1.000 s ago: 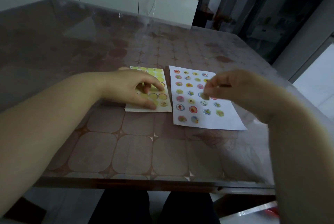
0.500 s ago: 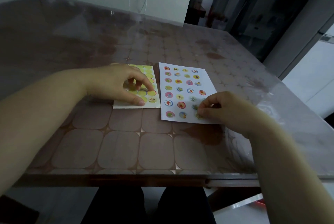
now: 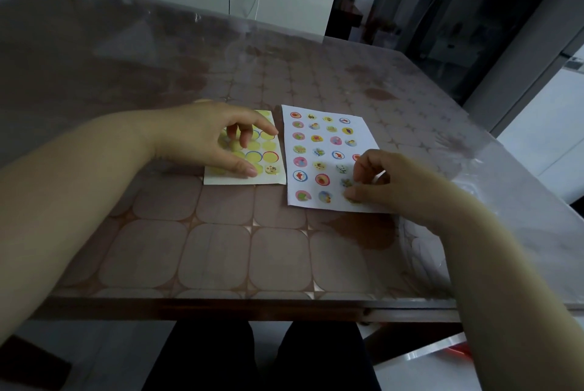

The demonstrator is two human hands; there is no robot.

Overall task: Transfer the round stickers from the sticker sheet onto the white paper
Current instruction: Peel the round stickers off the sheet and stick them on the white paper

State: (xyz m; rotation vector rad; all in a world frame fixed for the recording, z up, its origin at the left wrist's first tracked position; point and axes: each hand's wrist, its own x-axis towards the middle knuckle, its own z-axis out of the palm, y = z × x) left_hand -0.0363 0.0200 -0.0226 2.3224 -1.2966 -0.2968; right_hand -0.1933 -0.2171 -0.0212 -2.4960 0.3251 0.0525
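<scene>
Hands at work on a glass-topped table (image 3: 221,248): the left hand (image 3: 202,138) rests on the yellow sticker sheet (image 3: 246,180), thumb and bent fingertips spread and pressing it flat. The right hand (image 3: 388,185) sits curled at the near right corner of the white paper (image 3: 363,130). Its thumb lies on a greenish round sticker (image 3: 355,200) there – whether the fingers pinch that sticker or only press it cannot be told. The paper lies just beside the sheet and carries neat rows of stickers. One pictured sticker (image 3: 271,168) appears to remain on the sheet. The step looks like seating a sticker, which likely calls for lining it up with its row, then rubbing from centre to edge – lifting away only once it lies flat.
</scene>
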